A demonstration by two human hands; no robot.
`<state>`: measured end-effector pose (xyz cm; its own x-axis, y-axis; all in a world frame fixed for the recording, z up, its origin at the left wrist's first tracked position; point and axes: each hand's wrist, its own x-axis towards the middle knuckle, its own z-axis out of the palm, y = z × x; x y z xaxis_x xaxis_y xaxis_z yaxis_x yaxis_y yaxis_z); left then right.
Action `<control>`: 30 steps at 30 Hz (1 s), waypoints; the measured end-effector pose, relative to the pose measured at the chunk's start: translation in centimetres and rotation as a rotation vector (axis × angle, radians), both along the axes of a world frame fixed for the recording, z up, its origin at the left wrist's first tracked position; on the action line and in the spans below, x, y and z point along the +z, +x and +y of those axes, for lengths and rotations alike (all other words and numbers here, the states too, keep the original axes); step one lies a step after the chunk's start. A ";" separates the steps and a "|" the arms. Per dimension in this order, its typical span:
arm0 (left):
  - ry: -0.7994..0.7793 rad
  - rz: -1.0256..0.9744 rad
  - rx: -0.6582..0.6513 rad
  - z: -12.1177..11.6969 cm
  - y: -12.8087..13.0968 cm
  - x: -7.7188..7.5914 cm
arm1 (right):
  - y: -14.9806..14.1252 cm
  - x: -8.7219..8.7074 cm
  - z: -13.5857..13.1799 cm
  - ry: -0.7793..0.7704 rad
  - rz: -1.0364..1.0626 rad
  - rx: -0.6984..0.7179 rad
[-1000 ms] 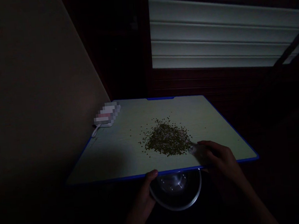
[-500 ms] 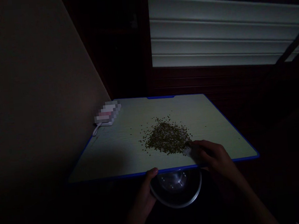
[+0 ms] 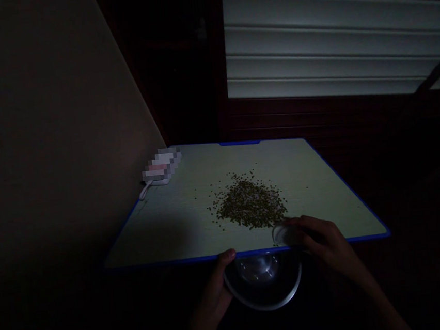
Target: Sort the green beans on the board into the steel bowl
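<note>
A heap of small dark-greenish seeds (image 3: 252, 204) lies on a pale folding table (image 3: 165, 237) with a blue edge. My right hand (image 3: 326, 239) is closed at the near right side of the heap. In its fingers is a small clear, roundish piece (image 3: 281, 235), partly covered by the hand; its exact kind does not show. A few seeds lie beside it. My left hand (image 3: 218, 285) grips the left side of a shiny metal bowl (image 3: 274, 305), its thumb up at the blue edge. The bowl sits just under the near edge, which covers its far part.
A white device (image 3: 162, 174) with a strap, partly blurred out, lies at the far left corner. A plain wall (image 3: 64, 123) rises on the left. Behind stands dark furniture with a pale slatted panel (image 3: 321, 46). The room is very dim.
My right hand with the clear piece moved in against the heap, then drew back toward the near edge, bringing a few seeds along. My left hand stays at the bowl. The view has shifted slightly.
</note>
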<state>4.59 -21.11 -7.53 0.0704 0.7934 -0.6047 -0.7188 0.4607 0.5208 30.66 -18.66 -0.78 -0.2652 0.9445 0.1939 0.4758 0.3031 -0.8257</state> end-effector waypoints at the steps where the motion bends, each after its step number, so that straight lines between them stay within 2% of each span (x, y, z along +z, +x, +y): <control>1: -0.021 0.001 0.010 0.0 0.1 0.1 | -0.1 0.0 -0.1 -0.001 -0.002 0.019; 4: -0.030 -0.009 0.046 0.1 0.2 0.2 | -0.3 -0.1 -0.2 -0.026 0.027 0.012; 10: 0.018 -0.020 0.014 0.0 0.0 -0.4 | -0.6 -0.5 0.9 -0.026 0.116 -0.206; 16: 0.027 -0.032 -0.020 0.0 -0.2 -1.1 | -0.8 -0.3 1.1 0.008 0.006 -0.092; 21: 0.012 0.010 0.006 0.0 0.0 -0.3 | -0.5 -0.5 0.9 0.004 0.061 -0.132; 23: -0.001 0.006 -0.002 0.0 0.0 -0.2 | -0.6 -0.6 0.9 0.001 0.056 -0.108; 30: 0.032 -0.004 -0.008 0.1 0.0 -0.7 | -1.0 -0.1 0.8 0.001 0.011 -0.056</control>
